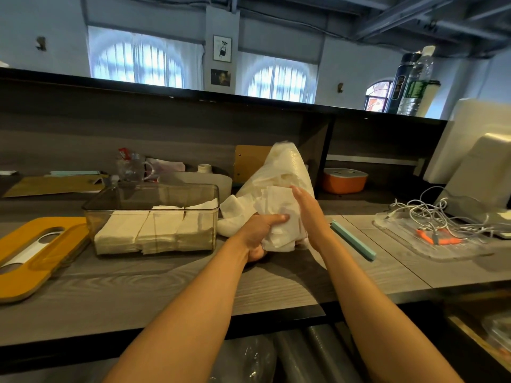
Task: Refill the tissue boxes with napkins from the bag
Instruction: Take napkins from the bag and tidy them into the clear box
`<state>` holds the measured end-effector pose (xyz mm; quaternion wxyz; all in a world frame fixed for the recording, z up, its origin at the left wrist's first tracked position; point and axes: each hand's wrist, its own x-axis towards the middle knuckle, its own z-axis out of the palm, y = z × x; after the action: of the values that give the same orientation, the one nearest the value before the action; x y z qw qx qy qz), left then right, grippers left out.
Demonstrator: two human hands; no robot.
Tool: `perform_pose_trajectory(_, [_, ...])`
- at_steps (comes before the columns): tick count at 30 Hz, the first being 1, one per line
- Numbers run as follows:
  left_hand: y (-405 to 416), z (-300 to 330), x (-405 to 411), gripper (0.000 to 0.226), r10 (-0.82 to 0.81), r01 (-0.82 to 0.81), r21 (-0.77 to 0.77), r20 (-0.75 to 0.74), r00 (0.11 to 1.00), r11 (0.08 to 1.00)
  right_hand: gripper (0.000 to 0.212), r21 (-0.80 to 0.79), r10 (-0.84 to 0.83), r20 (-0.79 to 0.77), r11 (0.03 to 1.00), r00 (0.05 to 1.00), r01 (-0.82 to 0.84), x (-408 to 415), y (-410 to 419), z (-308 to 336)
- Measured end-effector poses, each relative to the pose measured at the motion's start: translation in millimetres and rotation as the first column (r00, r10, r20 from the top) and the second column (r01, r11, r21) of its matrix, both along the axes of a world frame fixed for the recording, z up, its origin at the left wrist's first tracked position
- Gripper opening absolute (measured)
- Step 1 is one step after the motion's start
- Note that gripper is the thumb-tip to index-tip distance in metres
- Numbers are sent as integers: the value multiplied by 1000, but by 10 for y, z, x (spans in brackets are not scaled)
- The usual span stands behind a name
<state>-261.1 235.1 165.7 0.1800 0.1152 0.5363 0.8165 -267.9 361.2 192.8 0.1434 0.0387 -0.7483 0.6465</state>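
Napkins [279, 233], a crumpled white bunch of them, sit at the middle of the grey wood-grain counter [193, 288], caught between both hands. The left hand [258, 230] has its fingers and thumb curled round the lower part of the bunch, a firm grip. The right hand [307, 208] lies flat against the bunch's right side, fingers straight and pointing up (pressing, not clutching). Just behind them the clear plastic bag [287, 167] stands upright and tall, more white napkins showing through it.

Left of the hands, a clear smoky tissue box [154, 214] stands open on the counter, with folded napkins stacked in three rows along its floor and one sheet draped against its right wall. Its yellow lid [36, 258], with an oval slot, lies flat farther left near the counter edge. To the right of the right forearm a slim teal bag clip [354, 241] lies at an angle, and beyond that a clear tray [431, 239] holds tangled white cables [425, 211].

Farther back, a glass mug [131, 167] and a second, cream-coloured box stand behind the tissue box, partly blocked by it. An orange tissue box [344, 179] with a white lid sits in the recess under the raised ledge, right of the bag. Bottles [412, 81] stand on the ledge at far right.
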Motion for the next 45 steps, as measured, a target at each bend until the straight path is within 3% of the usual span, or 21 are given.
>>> perform_pose_trajectory(4, [-11, -1, 15, 21, -74, 73, -54, -19, 997, 996, 46, -105, 143, 173, 986, 974, -126, 18, 53, -24])
perform_pose_trajectory(8, [-12, -21, 28, 23, -64, 60, -98, -34, 997, 993, 46, 54, -62, 331, 997, 941, 47, 15, 15, -4])
perform_pose_trajectory(12, [13, -25, 54, 36, -58, 36, -211, -99, 993, 977, 57, -14, -86, 288, 995, 954, 94, 128, 149, -75])
perform_pose_trajectory(17, [65, -22, 176, 43, -13, -34, -251, -185, 983, 967, 18, -207, -93, 64, 973, 994, 104, 362, 233, -140])
perform_pose_trajectory(20, [81, -36, 234, 39, 134, -207, -248, -282, 950, 946, 25, -252, -170, -20, 954, 985, 159, 486, 310, -191])
perform_pose_trajectory(23, [56, -45, 326, 30, 288, -376, -242, -332, 898, 894, 48, -205, -121, -13, 972, 993, 116, 575, 344, -265])
perform_pose_trajectory(26, [22, -54, 402, 25, 412, -494, -210, -336, 847, 844, 56, -164, -49, 57, 985, 997, 58, 632, 296, -282])
perform_pose_trajectory(33, [111, -25, 491, 37, 356, -578, -409, -500, 789, 707, 56, 33, -39, 69, 999, 997, 37, 644, 195, -275])
perform_pose_trajectory(37, [110, -40, 470, 29, 455, -699, -359, -561, 691, 618, 51, 48, -132, 24, 990, 991, 131, 607, 155, -282])
perform_pose_trajectory(40, [125, -44, 463, 23, 458, -732, -370, -597, 659, 572, 36, -2, -197, 30, 980, 980, 197, 551, 24, -269])
perform_pose_trajectory(43, [117, -45, 452, 20, 475, -749, -371, -599, 645, 548, 43, 112, -261, 47, 960, 964, 255, 486, -142, -281])
perform_pose_trajectory(45, [99, -56, 439, 21, 502, -768, -368, -594, 628, 525, 27, 127, -305, 22, 946, 952, 300, 474, -143, -284])
